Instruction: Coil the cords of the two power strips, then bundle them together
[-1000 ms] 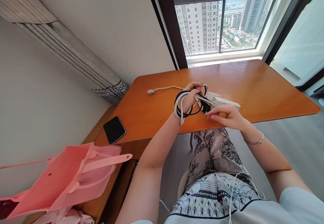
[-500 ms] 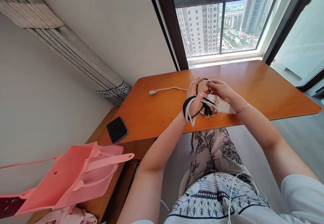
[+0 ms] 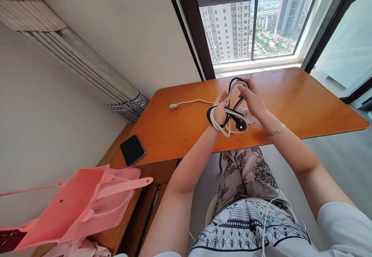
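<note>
Black and white cables (image 3: 225, 126) are looped around my left wrist, above the wooden table (image 3: 174, 133). My left hand (image 3: 221, 107) has its fingers apart inside the loops. Farther right, my right hand (image 3: 252, 97) is closed on a raised loop of the black and white cables. A black plug (image 3: 240, 124) hangs below the loops. Behind it, partly covered by my right hand, a white power strip (image 3: 252, 119) lies on the table. One white cable runs left along the tabletop to a white plug (image 3: 173, 106).
A black phone (image 3: 133, 150) lies at the table's left corner. Below it, a pink bag (image 3: 84, 202) rests on a wooden cabinet (image 3: 151, 171). The window (image 3: 255, 24) is beyond the table's far edge, and a curtain (image 3: 95, 71) hangs at the left.
My right hand has moved up and away, lifting the cable loop higher. The loops at my left wrist have shifted slightly, and more of my left hand's fingers are spread.
</note>
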`<state>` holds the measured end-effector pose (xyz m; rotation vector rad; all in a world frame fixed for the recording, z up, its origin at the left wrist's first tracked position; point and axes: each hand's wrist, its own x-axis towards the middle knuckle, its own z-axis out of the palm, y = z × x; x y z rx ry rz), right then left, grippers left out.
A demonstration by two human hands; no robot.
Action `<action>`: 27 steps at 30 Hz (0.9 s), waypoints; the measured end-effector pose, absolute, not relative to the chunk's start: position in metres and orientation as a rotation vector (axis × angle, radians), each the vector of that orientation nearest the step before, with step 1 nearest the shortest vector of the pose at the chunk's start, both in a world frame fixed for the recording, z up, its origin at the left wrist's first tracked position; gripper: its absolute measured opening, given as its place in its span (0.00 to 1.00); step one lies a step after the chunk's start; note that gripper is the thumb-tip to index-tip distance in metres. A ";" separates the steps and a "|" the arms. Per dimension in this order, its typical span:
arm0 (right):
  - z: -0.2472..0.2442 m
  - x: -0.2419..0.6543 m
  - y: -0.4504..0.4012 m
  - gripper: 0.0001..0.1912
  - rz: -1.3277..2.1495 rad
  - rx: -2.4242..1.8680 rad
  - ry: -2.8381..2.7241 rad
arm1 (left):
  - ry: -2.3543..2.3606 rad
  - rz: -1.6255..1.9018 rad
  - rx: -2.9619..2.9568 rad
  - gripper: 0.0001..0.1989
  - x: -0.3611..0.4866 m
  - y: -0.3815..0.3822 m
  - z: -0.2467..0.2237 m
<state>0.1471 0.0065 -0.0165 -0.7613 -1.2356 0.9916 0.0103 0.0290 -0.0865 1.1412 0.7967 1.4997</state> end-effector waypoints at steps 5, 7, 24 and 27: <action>-0.045 0.138 -0.038 0.29 0.377 -0.785 -1.787 | 0.805 1.535 0.976 0.08 0.019 0.025 -0.083; -0.055 0.137 -0.046 0.32 0.205 -0.799 -1.990 | 0.835 1.530 0.918 0.05 0.021 0.025 -0.081; -0.076 0.123 -0.053 0.08 -0.003 -0.908 -2.014 | 0.969 1.567 0.890 0.11 0.020 0.032 -0.090; -0.084 0.121 -0.052 0.08 0.019 -0.941 -1.963 | 0.953 1.599 0.847 0.10 0.023 0.028 -0.087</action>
